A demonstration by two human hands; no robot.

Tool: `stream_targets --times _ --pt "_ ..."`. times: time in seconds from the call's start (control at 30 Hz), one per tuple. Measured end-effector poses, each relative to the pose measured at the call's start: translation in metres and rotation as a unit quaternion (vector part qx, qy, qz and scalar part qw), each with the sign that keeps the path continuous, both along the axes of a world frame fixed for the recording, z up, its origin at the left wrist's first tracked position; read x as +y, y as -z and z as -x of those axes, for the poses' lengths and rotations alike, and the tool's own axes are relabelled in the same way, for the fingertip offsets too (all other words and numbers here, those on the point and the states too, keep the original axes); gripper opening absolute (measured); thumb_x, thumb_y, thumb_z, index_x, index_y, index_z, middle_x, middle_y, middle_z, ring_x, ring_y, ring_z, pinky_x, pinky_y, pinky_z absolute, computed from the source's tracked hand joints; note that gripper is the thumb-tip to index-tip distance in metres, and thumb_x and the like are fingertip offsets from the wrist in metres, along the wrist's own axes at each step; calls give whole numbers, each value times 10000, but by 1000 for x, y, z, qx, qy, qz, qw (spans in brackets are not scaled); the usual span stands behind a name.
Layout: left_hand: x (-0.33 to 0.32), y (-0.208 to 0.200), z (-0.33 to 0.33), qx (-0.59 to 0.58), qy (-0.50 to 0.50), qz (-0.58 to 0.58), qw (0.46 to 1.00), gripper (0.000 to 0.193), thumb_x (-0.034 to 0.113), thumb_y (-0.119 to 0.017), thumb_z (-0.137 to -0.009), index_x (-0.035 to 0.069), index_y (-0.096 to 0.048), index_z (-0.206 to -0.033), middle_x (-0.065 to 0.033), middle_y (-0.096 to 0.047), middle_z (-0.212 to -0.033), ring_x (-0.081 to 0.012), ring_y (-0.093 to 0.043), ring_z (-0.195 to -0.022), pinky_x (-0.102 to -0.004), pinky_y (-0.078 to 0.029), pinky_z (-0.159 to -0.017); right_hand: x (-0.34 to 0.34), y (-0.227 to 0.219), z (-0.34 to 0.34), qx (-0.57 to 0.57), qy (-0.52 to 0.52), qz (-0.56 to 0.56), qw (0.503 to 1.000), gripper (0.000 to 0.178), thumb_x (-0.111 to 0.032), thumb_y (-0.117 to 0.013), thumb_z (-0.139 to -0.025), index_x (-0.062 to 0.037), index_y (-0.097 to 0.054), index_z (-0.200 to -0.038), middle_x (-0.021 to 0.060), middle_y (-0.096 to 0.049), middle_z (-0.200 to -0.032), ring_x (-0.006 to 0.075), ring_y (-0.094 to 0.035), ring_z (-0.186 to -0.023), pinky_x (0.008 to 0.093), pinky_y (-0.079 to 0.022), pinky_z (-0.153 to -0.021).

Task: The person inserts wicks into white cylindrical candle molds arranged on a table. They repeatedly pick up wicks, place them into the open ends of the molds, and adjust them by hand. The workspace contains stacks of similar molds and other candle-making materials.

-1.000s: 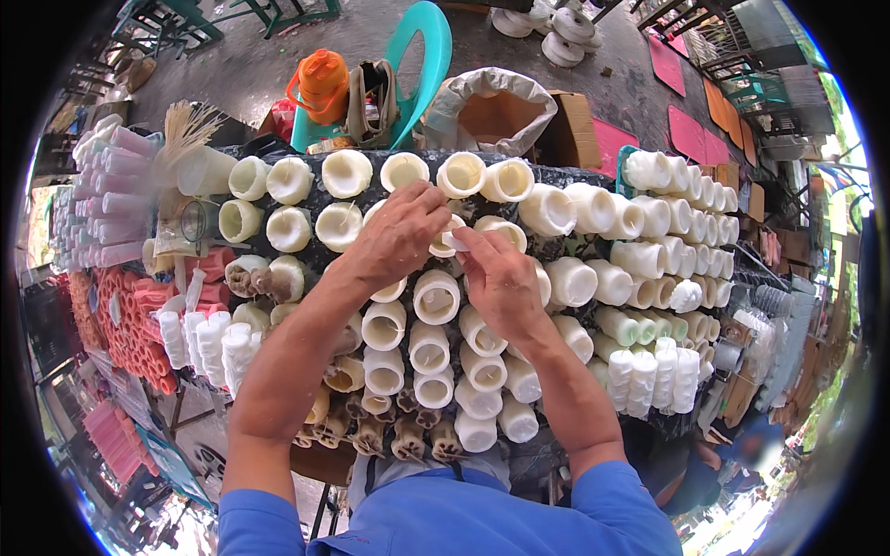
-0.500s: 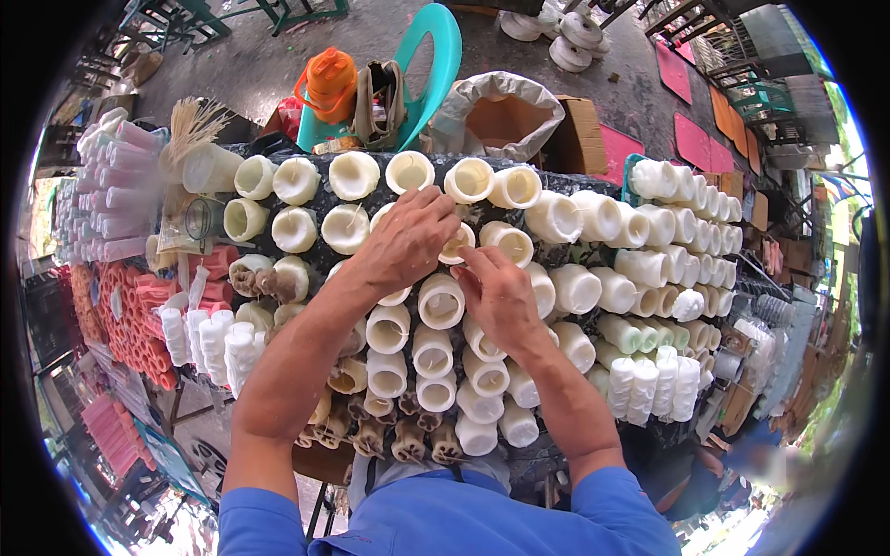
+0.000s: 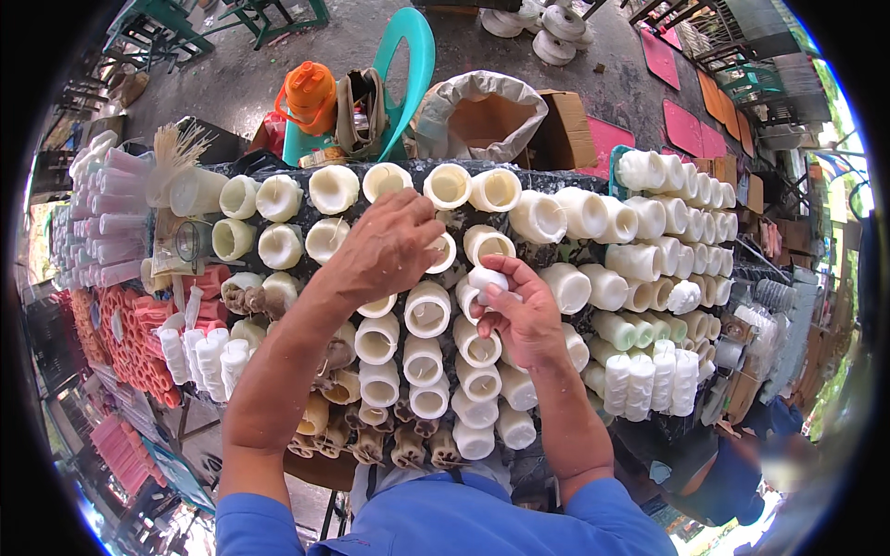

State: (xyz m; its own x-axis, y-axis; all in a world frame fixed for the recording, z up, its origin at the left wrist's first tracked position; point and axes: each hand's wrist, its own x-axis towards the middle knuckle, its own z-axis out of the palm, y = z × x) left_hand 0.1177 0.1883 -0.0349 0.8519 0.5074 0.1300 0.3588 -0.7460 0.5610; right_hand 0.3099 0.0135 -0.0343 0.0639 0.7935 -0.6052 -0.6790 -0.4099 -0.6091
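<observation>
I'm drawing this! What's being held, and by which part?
The right hand holds a small white piece by its right side; the left hand's grip is hidden.

We pinch 1 small, rounded white piece (image 3: 484, 277) in our right hand (image 3: 521, 313); nearby, 1 hollow, round, cream-coloured cup (image 3: 448, 255) opens upward, its left side hidden by our left hand (image 3: 394, 243).

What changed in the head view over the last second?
The right hand moved away from the left hand, to the right and back toward the body, and turned more palm-up. Its fingers hold a small white piece, as they did a second ago; no clear release. Unchanged: the left hand over the cream-coloured cups, the cup rows, and the orange jug. The view itself shifted slightly.
</observation>
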Motion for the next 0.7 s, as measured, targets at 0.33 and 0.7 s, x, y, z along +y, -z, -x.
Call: stream_targets --times 0.33,0.7 --pt "-2 18 6 12 30 -20 999 75 23 -699 -787 30 -661 -852 -107 -618 -1025 -301 -592 -1088 -446 -483 -960 40 5 20 -644 -155 -256 704 334 58 -752 -880 -3 -696 -1204 191 -747 -1122 408 -719 -946 474 -591 -794" --pt "-4 23 7 12 18 -19 1000 88 47 -713 -795 38 -708 -882 -100 -620 -994 -290 -592 -1080 -434 -473 -938 45 18 31 -703 -195 -253 636 296 29 -757 -896 10 -712 -1188 194 -749 -1072 398 -721 -902 478 -586 -763"
